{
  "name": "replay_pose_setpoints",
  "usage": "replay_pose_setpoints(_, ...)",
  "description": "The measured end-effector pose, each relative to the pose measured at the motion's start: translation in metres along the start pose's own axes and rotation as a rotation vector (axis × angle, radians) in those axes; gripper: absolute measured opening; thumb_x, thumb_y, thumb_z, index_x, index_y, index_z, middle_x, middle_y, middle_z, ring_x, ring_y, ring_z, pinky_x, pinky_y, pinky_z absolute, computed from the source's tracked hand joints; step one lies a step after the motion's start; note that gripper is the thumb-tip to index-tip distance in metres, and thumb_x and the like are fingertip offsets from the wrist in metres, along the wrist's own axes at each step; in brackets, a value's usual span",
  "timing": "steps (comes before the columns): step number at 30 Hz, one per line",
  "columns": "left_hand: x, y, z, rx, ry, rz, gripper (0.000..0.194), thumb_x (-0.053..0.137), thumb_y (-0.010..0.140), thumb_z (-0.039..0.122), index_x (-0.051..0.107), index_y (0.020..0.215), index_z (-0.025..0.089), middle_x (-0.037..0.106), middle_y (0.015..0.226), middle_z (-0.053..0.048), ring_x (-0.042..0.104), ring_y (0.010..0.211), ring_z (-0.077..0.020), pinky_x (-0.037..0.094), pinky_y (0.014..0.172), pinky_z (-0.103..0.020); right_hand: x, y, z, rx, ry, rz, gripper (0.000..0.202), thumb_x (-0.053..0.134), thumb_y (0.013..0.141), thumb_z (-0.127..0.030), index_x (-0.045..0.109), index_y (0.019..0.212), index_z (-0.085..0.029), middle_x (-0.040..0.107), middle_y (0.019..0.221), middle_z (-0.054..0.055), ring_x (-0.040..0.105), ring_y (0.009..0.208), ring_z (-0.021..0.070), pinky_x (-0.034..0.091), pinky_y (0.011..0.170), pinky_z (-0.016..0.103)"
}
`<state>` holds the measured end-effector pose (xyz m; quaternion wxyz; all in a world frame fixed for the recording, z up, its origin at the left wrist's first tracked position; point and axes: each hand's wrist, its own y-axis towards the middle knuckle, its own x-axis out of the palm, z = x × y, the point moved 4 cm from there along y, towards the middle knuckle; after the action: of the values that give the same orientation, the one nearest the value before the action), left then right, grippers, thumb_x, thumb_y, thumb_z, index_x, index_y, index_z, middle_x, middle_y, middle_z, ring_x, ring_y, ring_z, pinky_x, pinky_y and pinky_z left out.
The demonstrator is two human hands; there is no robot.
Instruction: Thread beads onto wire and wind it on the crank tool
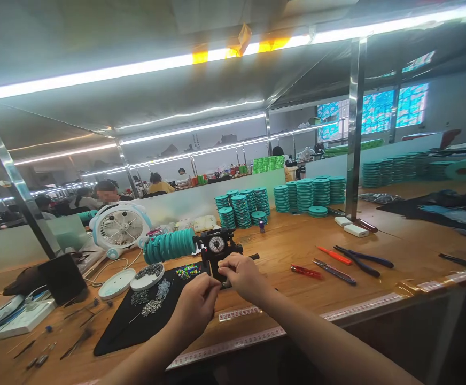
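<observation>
Both my hands meet in front of a small black winder [222, 243] with a round dial, which carries a row of teal spools [169, 245] on its left side. Thumb and fingers of my left hand [196, 300] are pinched together. My right hand [244, 275] is pinched too, slightly higher and close to the winder's front. Whatever lies between the fingertips is too small to make out. Left of my hands, a black mat [116, 326] bears small piles of silvery beads [153, 306], colourful beads [187, 271] and a white dish [152, 282] of dark small parts.
Stacked teal spools [305, 195] line the back. At right lie black-handled pliers [359, 259], an orange tool [334, 255], tweezers [333, 271] and a red cutter [305, 271]. A white fan [121, 227] stands at left. Measuring tape [233, 342] runs along the front edge. Other people sit beyond.
</observation>
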<state>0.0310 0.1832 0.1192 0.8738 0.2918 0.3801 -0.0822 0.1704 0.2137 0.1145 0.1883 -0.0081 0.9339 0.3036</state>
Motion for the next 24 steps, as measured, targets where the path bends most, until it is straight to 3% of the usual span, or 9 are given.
replay_pose_setpoints(2,0.003,-0.006,-0.006,-0.236,-0.203,-0.018,0.023,0.045,0.083,0.032,0.056,0.074,0.015,0.053,0.057,-0.001,0.047,0.048,-0.0127,0.039,0.047,-0.026,-0.009,-0.019,-0.008,-0.05,-0.018,0.117,0.014,0.054,0.081,-0.02,0.066,0.085,-0.016,0.063,0.092,0.009,0.056,0.09,0.0202,0.043,0.08,0.031)
replay_pose_setpoints(5,0.008,-0.015,-0.011,-0.444,-0.421,-0.047,0.024,0.049,0.079,0.037,0.055,0.077,0.014,0.051,0.053,0.002,0.039,0.041,-0.0082,0.029,0.04,-0.021,-0.011,-0.048,-0.013,-0.008,-0.061,0.177,0.019,0.055,0.083,-0.03,0.061,0.07,-0.017,0.057,0.073,0.005,0.053,0.069,0.018,0.042,0.066,0.031)
replay_pose_setpoints(7,0.01,-0.02,-0.012,-0.526,-0.517,-0.05,0.026,0.055,0.075,0.039,0.056,0.076,0.013,0.049,0.051,0.003,0.036,0.041,-0.0067,0.024,0.04,-0.019,-0.002,-0.06,-0.008,0.156,0.015,0.084,0.019,0.062,0.078,-0.033,0.06,0.066,-0.017,0.057,0.069,0.003,0.052,0.061,0.0157,0.041,0.058,0.028)
replay_pose_setpoints(10,0.011,-0.024,-0.013,-0.588,-0.604,-0.044,0.03,0.06,0.07,0.042,0.057,0.075,0.012,0.046,0.046,0.005,0.032,0.04,-0.0057,0.019,0.04,-0.02,0.019,-0.067,0.001,0.395,0.334,-0.139,0.021,0.066,0.071,-0.035,0.062,0.076,-0.015,0.063,0.072,0.003,0.054,0.058,0.0146,0.041,0.052,0.025)
replay_pose_setpoints(12,0.012,-0.026,-0.012,-0.594,-0.64,-0.043,0.031,0.063,0.068,0.042,0.058,0.075,0.012,0.049,0.048,0.003,0.032,0.04,-0.0053,0.018,0.041,-0.02,0.027,-0.066,0.002,0.434,0.451,-0.209,0.022,0.061,0.074,-0.036,0.06,0.073,-0.015,0.06,0.063,0.001,0.05,0.048,0.0121,0.038,0.045,0.024)
replay_pose_setpoints(14,0.011,-0.026,-0.012,-0.579,-0.656,-0.041,0.03,0.064,0.067,0.041,0.059,0.074,0.012,0.051,0.05,0.002,0.032,0.041,-0.0052,0.019,0.041,-0.02,0.029,-0.064,0.003,0.411,0.444,-0.2,0.02,0.058,0.076,-0.033,0.058,0.068,-0.015,0.055,0.058,-0.001,0.045,0.046,0.0105,0.037,0.045,0.023)
replay_pose_setpoints(17,0.01,-0.027,-0.013,-0.538,-0.632,-0.029,0.027,0.064,0.068,0.038,0.06,0.072,0.012,0.051,0.05,0.003,0.033,0.043,-0.0063,0.023,0.043,-0.021,0.023,-0.064,-0.001,0.205,0.287,-0.126,0.016,0.055,0.079,-0.023,0.058,0.064,-0.016,0.055,0.064,0.001,0.049,0.059,0.0128,0.039,0.057,0.025)
replay_pose_setpoints(22,0.003,-0.028,-0.009,-0.403,-0.491,-0.007,0.017,0.063,0.072,0.03,0.061,0.067,0.014,0.055,0.057,0.001,0.044,0.056,-0.0116,0.034,0.054,-0.024,0.017,-0.064,-0.025,-0.505,-0.2,-0.095,0.026,0.037,0.082,-0.007,0.059,0.072,-0.016,0.056,0.07,0.006,0.049,0.066,0.0166,0.038,0.058,0.027)
replay_pose_setpoints(24,-0.002,-0.027,-0.003,-0.27,-0.277,-0.012,0.017,0.058,0.078,0.025,0.059,0.064,0.015,0.055,0.061,0.0,0.047,0.06,-0.0128,0.036,0.056,-0.024,0.015,-0.057,-0.03,-0.574,-0.249,-0.145,0.025,0.038,0.079,-0.005,0.06,0.078,-0.016,0.06,0.087,0.009,0.051,0.078,0.0191,0.041,0.066,0.029)
